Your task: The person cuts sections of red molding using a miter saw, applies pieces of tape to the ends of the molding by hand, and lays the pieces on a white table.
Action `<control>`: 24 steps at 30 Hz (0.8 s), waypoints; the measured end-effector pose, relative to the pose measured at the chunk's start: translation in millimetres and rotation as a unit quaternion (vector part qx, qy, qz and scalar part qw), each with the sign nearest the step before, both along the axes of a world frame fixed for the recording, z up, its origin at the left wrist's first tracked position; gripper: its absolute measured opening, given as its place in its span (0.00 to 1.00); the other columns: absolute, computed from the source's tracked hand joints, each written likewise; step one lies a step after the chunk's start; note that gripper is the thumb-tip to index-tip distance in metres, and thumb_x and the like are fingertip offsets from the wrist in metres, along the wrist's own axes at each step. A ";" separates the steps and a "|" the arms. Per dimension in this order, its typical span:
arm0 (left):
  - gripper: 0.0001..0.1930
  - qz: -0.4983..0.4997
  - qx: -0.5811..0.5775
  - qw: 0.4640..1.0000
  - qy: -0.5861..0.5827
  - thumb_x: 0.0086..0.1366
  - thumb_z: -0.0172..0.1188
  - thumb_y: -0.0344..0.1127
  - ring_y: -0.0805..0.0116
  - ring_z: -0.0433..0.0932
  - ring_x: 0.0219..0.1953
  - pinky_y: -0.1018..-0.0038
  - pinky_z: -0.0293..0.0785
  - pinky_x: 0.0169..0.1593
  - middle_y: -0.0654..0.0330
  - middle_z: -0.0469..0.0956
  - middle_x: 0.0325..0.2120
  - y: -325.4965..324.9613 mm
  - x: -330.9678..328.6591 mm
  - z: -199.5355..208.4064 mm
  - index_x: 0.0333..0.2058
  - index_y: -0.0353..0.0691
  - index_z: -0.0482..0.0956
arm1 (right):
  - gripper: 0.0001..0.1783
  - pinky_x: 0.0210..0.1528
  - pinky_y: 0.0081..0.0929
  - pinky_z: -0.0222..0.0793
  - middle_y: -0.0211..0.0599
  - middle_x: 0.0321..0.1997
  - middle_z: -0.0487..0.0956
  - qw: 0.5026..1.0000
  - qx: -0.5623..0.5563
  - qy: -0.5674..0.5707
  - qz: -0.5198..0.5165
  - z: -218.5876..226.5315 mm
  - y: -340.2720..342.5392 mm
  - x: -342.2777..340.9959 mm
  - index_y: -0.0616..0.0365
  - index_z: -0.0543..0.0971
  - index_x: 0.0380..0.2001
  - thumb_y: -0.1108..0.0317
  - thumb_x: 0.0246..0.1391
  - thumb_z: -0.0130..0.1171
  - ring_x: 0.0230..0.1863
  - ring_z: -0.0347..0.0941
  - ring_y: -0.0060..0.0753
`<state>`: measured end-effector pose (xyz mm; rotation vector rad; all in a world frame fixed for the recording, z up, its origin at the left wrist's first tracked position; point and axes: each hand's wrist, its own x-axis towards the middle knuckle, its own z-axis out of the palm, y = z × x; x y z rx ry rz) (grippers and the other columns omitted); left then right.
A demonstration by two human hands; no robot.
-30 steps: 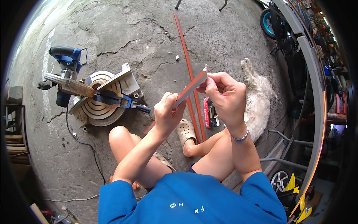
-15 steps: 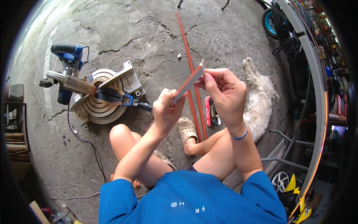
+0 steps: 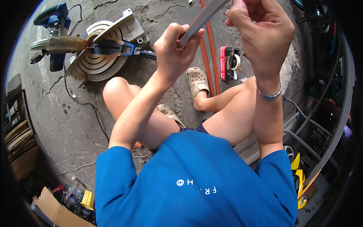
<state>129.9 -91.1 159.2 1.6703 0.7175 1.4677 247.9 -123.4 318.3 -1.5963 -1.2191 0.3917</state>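
Note:
My left hand is closed around a long, narrow grey strip, which slants up to the right and runs out of the picture at the top. My right hand is raised near the strip's upper part, thumb and fingers drawn together. What is between those fingers, if anything, I cannot make out. Beyond my feet, two reddish-brown bars lie on the floor. Beside them rests a red and black item with a pale roll of tape at its side.
A blue mitre saw stands on the cracked concrete floor at the left, its black cord trailing toward me. White fur of a lying animal shows behind my right wrist. Metal frame tubes and yellow parts are at the right; an open cardboard box is at lower left.
The view has tilted back toward my body, so both hands appear higher and larger. The strip's far end, near my right fingers before, is now out of the picture.

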 end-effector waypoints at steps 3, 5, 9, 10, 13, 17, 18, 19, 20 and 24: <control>0.12 -0.044 -0.038 0.997 -0.045 0.62 0.70 0.31 0.86 0.65 0.17 0.82 0.60 0.18 0.68 0.70 0.15 0.5 2.5 -5.0 0.30 0.38 0.72 | 0.05 0.27 0.10 0.65 0.23 0.21 0.76 0.996 0.081 -0.037 0.020 -22.1 0.9 14.8 0.63 0.77 0.27 0.85 0.51 0.57 0.25 0.69 0.08; 0.12 -0.058 -0.044 0.996 -0.054 0.61 0.70 0.32 0.85 0.65 0.17 0.82 0.59 0.18 0.69 0.70 0.15 2.1 1.3 -6.0 0.31 0.38 0.73 | 0.05 0.28 0.12 0.68 0.25 0.22 0.77 0.994 0.093 -0.063 0.003 -20.6 1.8 13.4 0.63 0.77 0.28 0.85 0.51 0.57 0.25 0.70 0.09; 0.09 -0.160 -0.111 0.981 -0.007 0.62 0.68 0.31 0.82 0.64 0.17 0.79 0.62 0.22 0.69 0.68 0.15 -0.6 -9.9 -7.0 0.35 0.36 0.76 | 0.03 0.32 0.17 0.78 0.30 0.26 0.79 0.996 0.080 -0.035 0.011 -15.9 0.8 29.0 0.64 0.78 0.32 0.82 0.54 0.58 0.26 0.75 0.15; 0.08 -0.198 -0.105 0.975 -0.009 0.67 0.62 0.33 0.83 0.66 0.18 0.81 0.62 0.22 0.69 0.70 0.17 3.4 -11.6 -9.0 0.37 0.35 0.76 | 0.01 0.32 0.18 0.78 0.31 0.27 0.80 0.996 0.066 -0.051 0.027 -15.4 -0.4 35.1 0.65 0.78 0.32 0.79 0.57 0.58 0.27 0.77 0.17; 0.16 -0.268 -0.128 0.954 -0.041 0.75 0.51 0.43 0.84 0.66 0.18 0.82 0.62 0.22 0.69 0.71 0.17 6.9 -8.3 -5.1 0.40 0.33 0.77 | 0.03 0.27 0.15 0.72 0.27 0.21 0.79 0.995 0.063 -0.078 0.005 -15.8 2.3 43.0 0.62 0.79 0.28 0.77 0.56 0.61 0.24 0.76 0.13; 0.24 -0.291 -0.149 0.945 -0.026 0.77 0.45 0.50 0.83 0.64 0.16 0.81 0.58 0.21 0.69 0.69 0.15 7.0 -13.1 -0.7 0.41 0.33 0.79 | 0.03 0.26 0.15 0.71 0.28 0.20 0.79 0.991 0.075 -0.112 -0.015 -15.2 5.1 44.9 0.61 0.78 0.28 0.77 0.56 0.60 0.24 0.76 0.14; 0.25 -0.296 -0.145 0.944 -0.024 0.77 0.43 0.51 0.82 0.64 0.16 0.81 0.58 0.21 0.69 0.68 0.14 7.9 -13.3 0.7 0.41 0.33 0.79 | 0.03 0.26 0.15 0.71 0.28 0.20 0.79 0.990 0.077 -0.120 -0.020 -13.2 6.4 45.9 0.61 0.78 0.28 0.77 0.56 0.60 0.23 0.76 0.14; 0.25 -0.300 -0.145 0.942 -0.021 0.77 0.42 0.52 0.82 0.63 0.16 0.81 0.57 0.21 0.69 0.68 0.13 7.5 -14.2 0.3 0.41 0.33 0.79 | 0.01 0.26 0.15 0.72 0.28 0.22 0.79 0.991 0.067 -0.113 -0.020 -12.0 5.6 46.9 0.62 0.78 0.30 0.77 0.57 0.60 0.24 0.76 0.14; 0.26 -0.306 -0.148 0.940 -0.026 0.77 0.42 0.52 0.83 0.63 0.15 0.82 0.57 0.21 0.69 0.67 0.13 7.1 -13.8 0.1 0.41 0.33 0.79 | 0.00 0.26 0.14 0.73 0.29 0.24 0.79 0.992 0.057 -0.107 -0.018 -10.4 4.3 48.7 0.63 0.78 0.32 0.78 0.58 0.59 0.25 0.76 0.14; 0.26 -0.346 -0.179 0.920 -0.036 0.77 0.42 0.52 0.82 0.64 0.15 0.82 0.57 0.20 0.67 0.68 0.14 7.4 -15.4 0.8 0.41 0.33 0.77 | 0.02 0.25 0.14 0.72 0.30 0.26 0.79 0.999 0.038 -0.018 -0.004 -9.8 3.0 50.8 0.63 0.78 0.35 0.77 0.60 0.58 0.24 0.75 0.14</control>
